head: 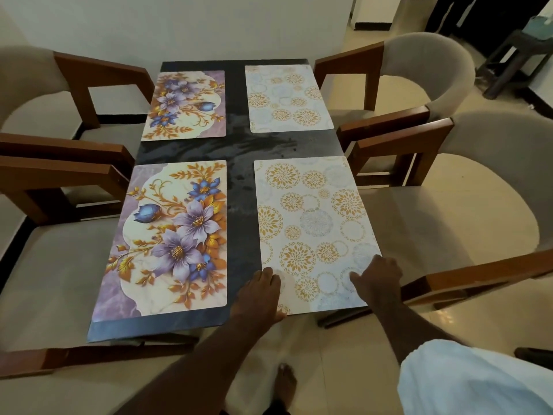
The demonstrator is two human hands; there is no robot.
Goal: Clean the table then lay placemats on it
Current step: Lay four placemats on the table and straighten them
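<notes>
Dark, glossy stone-patterned counter (239, 163) fills the middle of the view, with streaks of sheen along its bare central strip. Four wood-framed chairs with beige upholstery flank it, two to a side: the near left chair (54, 265), the far left chair (36, 94), the near right chair (478, 187) and the far right chair (428, 64).

Four placemats lie flat on the counter in a two-by-two grid, apart from one another. The near floral placemat (170, 235) and the far floral placemat (185, 103), both with purple and blue flowers and gold leaves, take the left side. The far circle placemat (287, 97) and the near circle placemat (314, 229), both white with gold and grey medallions, take the right side. The near circle placemat reaches the counter's near right corner.

A white garment (472, 381) shows at the lower right. The left hand (260, 292) rests on the near left corner of the near circle placemat, fingers laid fairly flat and thumb at the mat's near edge. The right hand (377, 277) presses on its near right part with fingers spread, gripping nothing. A bare foot (285, 381) stands on the tiled floor below.
</notes>
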